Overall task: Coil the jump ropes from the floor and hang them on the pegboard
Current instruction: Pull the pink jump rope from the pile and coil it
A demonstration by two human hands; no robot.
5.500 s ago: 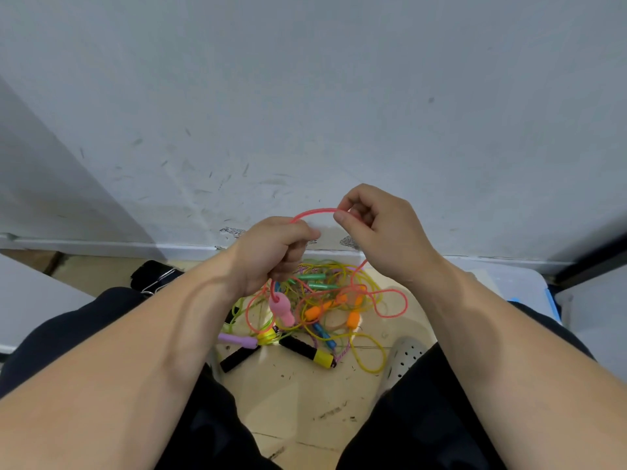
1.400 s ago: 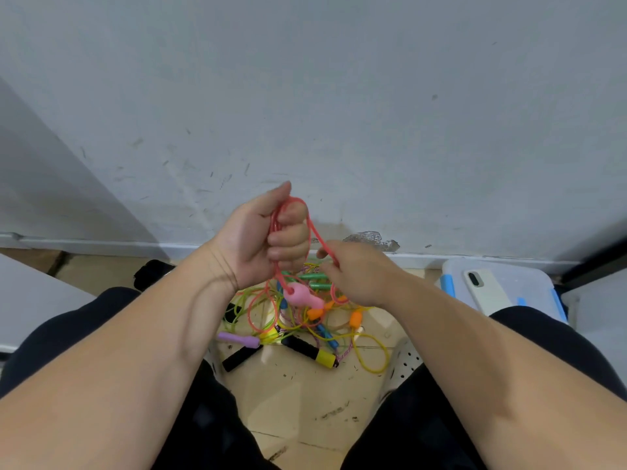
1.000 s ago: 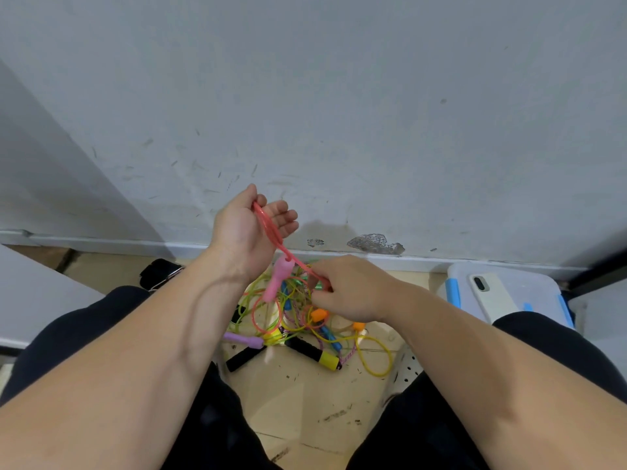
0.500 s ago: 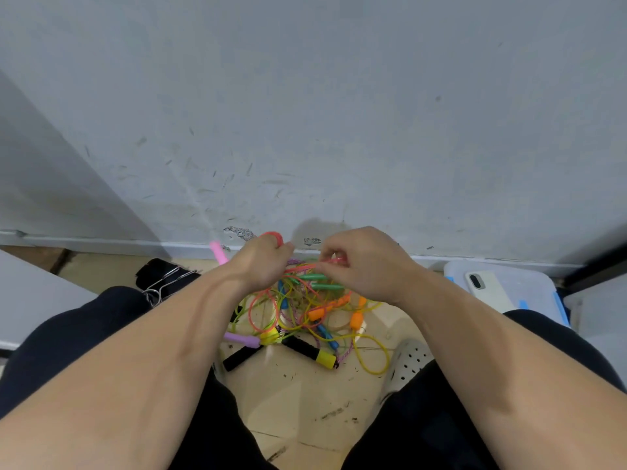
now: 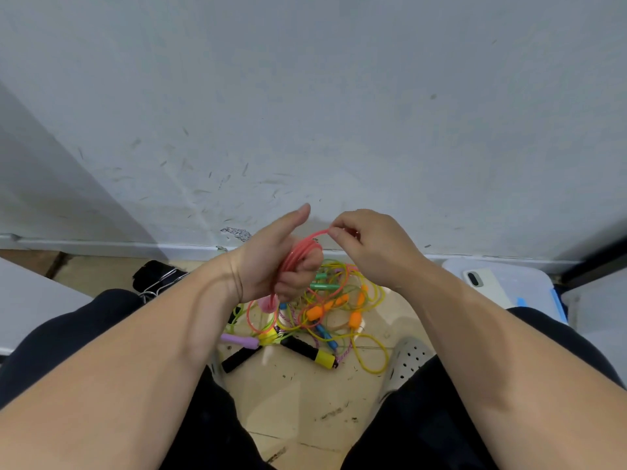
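While the left hand grips several loops of the pink jump rope in its curled fingers, thumb raised, directly above the tangled pile of jump ropes on the floor, the right hand pinches one strand of that rope between thumb and fingertips, above the pile's right part. A pink handle hangs under the left fist, just over the pile. At the pile's near edge lie a purple handle and a black handle with a yellow cap. A grey perforated clog sits to the pile's near right; a white phone lies well right of it.
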